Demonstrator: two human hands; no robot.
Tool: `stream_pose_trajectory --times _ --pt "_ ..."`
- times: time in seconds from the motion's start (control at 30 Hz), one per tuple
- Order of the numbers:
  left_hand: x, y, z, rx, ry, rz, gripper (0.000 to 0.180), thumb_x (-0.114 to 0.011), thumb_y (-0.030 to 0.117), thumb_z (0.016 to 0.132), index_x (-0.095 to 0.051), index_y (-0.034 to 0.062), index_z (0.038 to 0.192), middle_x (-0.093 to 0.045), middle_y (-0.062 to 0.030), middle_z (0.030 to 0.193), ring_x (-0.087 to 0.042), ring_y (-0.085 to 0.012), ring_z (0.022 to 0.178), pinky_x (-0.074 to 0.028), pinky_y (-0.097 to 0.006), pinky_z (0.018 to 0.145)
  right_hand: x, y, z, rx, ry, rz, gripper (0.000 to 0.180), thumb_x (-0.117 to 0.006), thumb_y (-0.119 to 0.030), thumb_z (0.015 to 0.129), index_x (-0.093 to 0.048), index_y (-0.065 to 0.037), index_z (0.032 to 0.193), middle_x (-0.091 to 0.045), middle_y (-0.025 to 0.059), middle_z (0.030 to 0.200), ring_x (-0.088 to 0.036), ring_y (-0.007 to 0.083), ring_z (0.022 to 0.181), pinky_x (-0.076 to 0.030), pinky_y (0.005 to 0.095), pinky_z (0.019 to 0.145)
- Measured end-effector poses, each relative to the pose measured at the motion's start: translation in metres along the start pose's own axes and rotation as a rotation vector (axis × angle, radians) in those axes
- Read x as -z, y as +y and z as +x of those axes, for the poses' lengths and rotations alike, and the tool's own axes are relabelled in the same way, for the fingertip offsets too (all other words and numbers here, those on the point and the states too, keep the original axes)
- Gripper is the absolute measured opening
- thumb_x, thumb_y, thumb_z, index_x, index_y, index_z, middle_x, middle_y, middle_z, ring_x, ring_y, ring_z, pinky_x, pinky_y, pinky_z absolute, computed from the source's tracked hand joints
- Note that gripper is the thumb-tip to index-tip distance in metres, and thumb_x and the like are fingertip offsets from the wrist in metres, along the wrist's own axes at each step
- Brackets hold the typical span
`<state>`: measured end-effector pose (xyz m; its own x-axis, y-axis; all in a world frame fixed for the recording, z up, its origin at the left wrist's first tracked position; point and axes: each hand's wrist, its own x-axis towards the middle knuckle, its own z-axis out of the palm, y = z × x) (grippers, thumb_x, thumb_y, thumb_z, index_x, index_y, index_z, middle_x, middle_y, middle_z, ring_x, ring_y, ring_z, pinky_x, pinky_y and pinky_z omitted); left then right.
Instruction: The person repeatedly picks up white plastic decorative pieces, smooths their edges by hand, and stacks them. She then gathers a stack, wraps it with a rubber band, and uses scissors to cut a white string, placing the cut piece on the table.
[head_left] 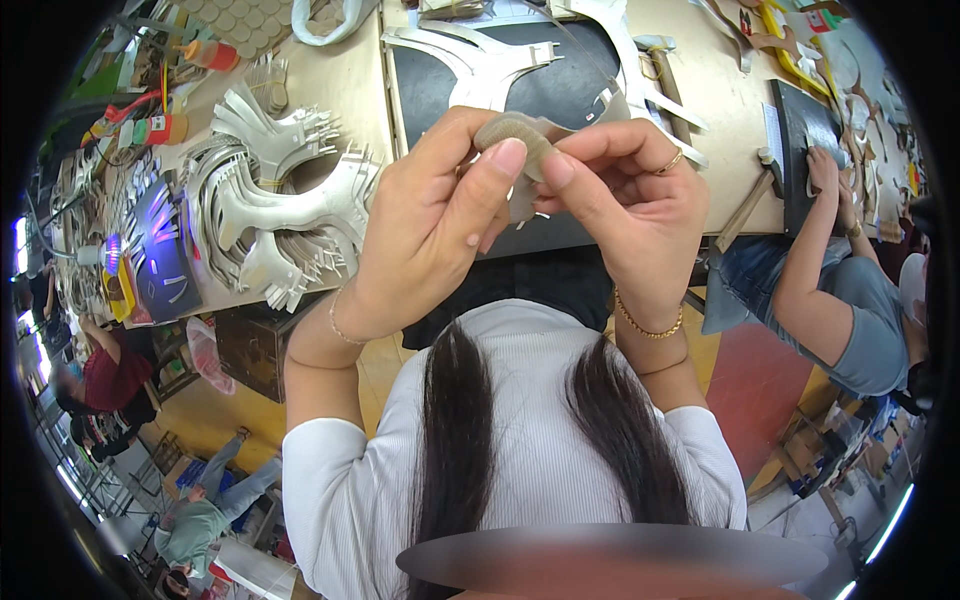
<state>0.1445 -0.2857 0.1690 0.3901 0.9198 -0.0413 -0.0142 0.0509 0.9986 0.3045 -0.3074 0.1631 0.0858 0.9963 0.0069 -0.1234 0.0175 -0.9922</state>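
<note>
Both my hands are raised over the table's near edge, pinching a beige, leather-like piece (522, 136) with a rounded, finely textured end. My left hand (425, 220) holds it from the left, thumb on the face turned toward me. From the right, the thumb and forefinger of my right hand (650, 220) grip its edge. A grey strap-like part runs up from the piece. Behind my hands, pale strappy shoe-upper pieces (478, 66) lie on a dark mat (425, 95). My fingers hide part of the held piece.
Left of me lie stacked pale strappy pieces (285, 215), some tied in bundles. Beyond are an orange-topped bottle (210, 55) and a green-and-red bottle (158, 130). A hammer (670, 90) and a wooden-handled hammer (745, 208) lie to the right, near a co-worker's hands (825, 170).
</note>
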Motion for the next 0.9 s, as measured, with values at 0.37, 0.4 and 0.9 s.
stream_pose_trajectory --times 0.37,0.4,0.9 --pt "0.006 -0.003 0.012 0.119 0.045 -0.235 0.027 -0.048 0.026 0.1 -0.056 -0.0001 0.101 -0.059 -0.0009 0.076 -0.045 -0.0036 0.05 -0.034 -0.018 0.046 0.02 0.036 -0.02 -0.087 -0.041 0.082 0.032 -0.081 -0.02 0.077 -0.056 -0.001 0.086 -0.061 0.0027 0.076 -0.055 0.0051 0.063 -0.043 0.0177 0.053" --pt "0.006 -0.003 0.012 0.123 0.032 -0.247 0.027 -0.048 0.026 0.099 -0.056 -0.0001 0.101 -0.06 -0.0013 0.079 -0.044 -0.0037 0.049 -0.034 -0.018 0.046 0.018 0.046 -0.017 -0.123 -0.035 0.171 0.035 -0.08 -0.023 0.078 -0.056 -0.001 0.089 -0.061 0.0029 0.077 -0.055 0.0053 0.065 -0.043 0.0186 0.055" --pt "0.001 -0.013 0.011 0.1 0.075 -0.272 0.026 -0.051 0.025 0.099 -0.058 0.001 0.105 -0.05 0.0021 0.069 -0.041 -0.003 0.051 -0.032 -0.017 0.045 -0.005 0.049 0.013 0.046 -0.04 0.32 0.013 -0.073 -0.009 0.084 -0.066 0.001 0.087 -0.058 -0.0004 0.081 -0.052 0.0046 0.07 -0.039 0.0188 0.06"
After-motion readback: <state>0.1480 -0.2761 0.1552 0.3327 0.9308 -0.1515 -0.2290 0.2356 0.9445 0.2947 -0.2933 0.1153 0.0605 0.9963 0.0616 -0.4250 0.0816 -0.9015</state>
